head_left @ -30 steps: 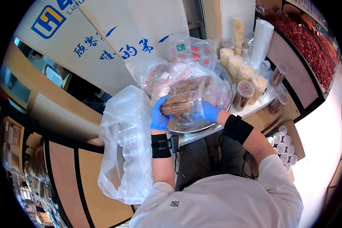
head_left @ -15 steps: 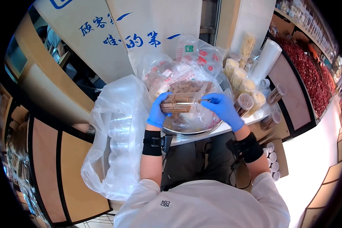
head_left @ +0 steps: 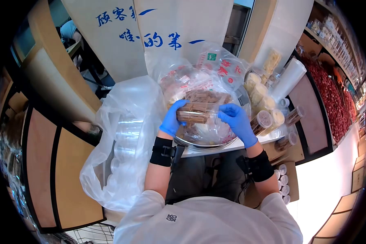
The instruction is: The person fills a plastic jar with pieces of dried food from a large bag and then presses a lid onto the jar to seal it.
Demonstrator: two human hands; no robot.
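A clear plastic jar [head_left: 198, 113] lies on its side in the air, partly filled with brown stick-like pieces that resemble cinnamon bark. Around its bottom end, at the left, my blue-gloved left hand [head_left: 173, 119] is closed. My blue-gloved right hand [head_left: 237, 122] is at the open mouth with its fingertips pinched together; what they hold, if anything, is hidden. Below and behind the jar, more brown pieces [head_left: 207, 96] lie on clear plastic bags [head_left: 225, 70] in a round metal basin [head_left: 203, 147].
Filled jars [head_left: 264, 118] stand right of the basin, beside a roll of clear plastic [head_left: 289, 75]. A large plastic bag [head_left: 128, 95] of clear jars is at the left. Lower right, a cardboard box [head_left: 292, 185] holds several lidded containers. A person sits beyond the panel, upper left.
The view has shifted slightly. My right fingers have moved closer against the jar's mouth, and the brown stick that showed between them earlier is no longer distinct. My left hand keeps hold of the jar.
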